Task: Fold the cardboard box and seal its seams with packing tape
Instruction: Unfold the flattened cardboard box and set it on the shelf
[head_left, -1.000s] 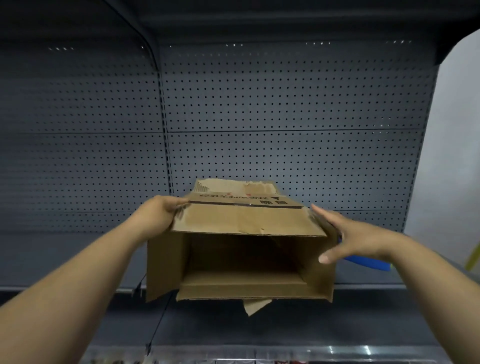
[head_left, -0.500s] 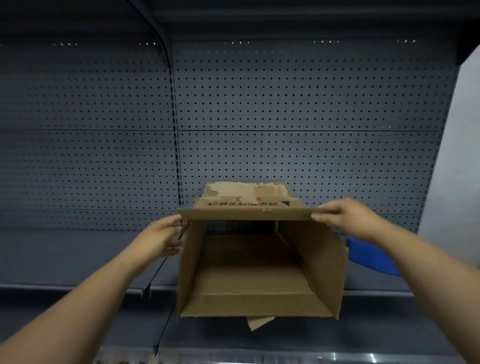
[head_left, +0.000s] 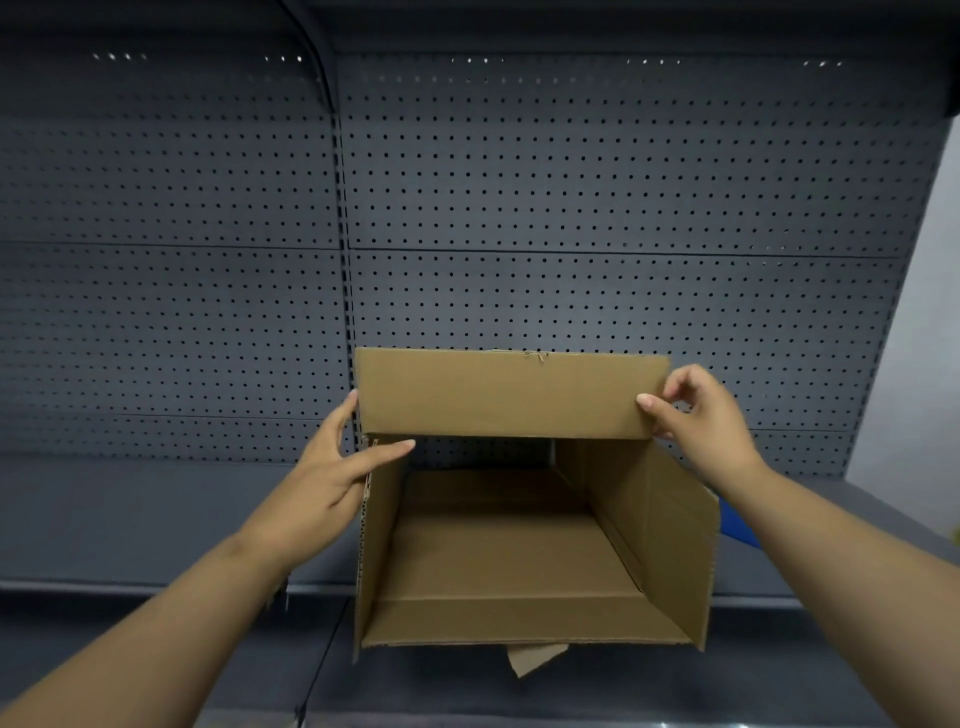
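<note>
A brown cardboard box (head_left: 509, 561) is held up in front of the shelf with its open end facing me, so I look into its bare inside. Its upper flap (head_left: 509, 395) stands upright. My left hand (head_left: 332, 478) grips the box's left wall near the top corner, thumb inside and fingers outside. My right hand (head_left: 701, 415) pinches the right end of the upper flap. A torn scrap of cardboard (head_left: 535, 657) hangs below the box's lower edge. No packing tape is in view.
A dark grey pegboard back wall (head_left: 571, 208) rises behind the box. A grey shelf (head_left: 130, 519) runs below it, with its front lip near the box's lower part. Something blue (head_left: 737, 530) lies on the shelf behind my right forearm.
The upper flap has swung from lying flat to standing upright, hiding the printed far flaps. My right hand rose with the flap's end and my left thumb went inside the left wall.
</note>
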